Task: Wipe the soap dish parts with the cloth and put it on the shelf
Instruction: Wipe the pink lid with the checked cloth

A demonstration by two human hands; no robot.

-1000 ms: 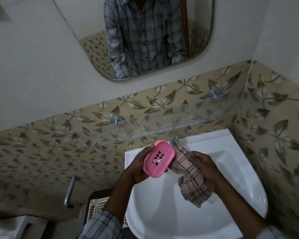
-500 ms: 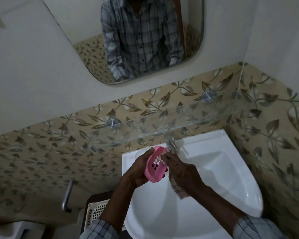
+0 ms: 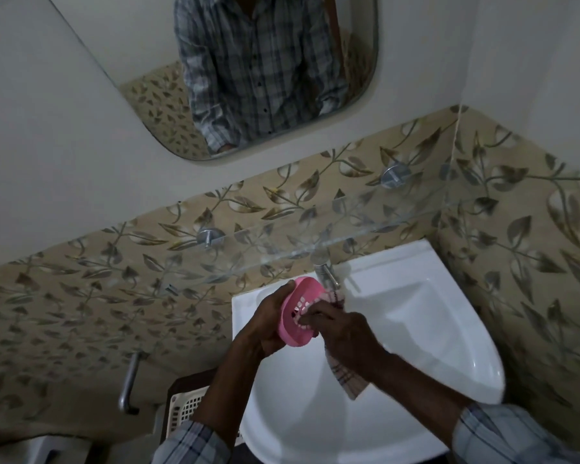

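Wiping over the white corner sink [image 3: 416,329].
Just beyond the basin, the glass shelf [image 3: 365,226] runs along the leaf-tiled far wall. Over the sink's left rim, the left hand [image 3: 265,329] curls round the slotted pink soap dish part [image 3: 287,324], held on edge. The right hand [image 3: 345,333] pinches the checked cloth [image 3: 347,380] against the dish's hollow, and the cloth's loose end hangs below the wrist.

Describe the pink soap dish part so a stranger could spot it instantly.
Find the white corner sink under the mirror. Above its basin, the left hand holds an oval tray on edge while the right hand presses a checked cloth into it. It is the only pink thing, with slots cut through it.
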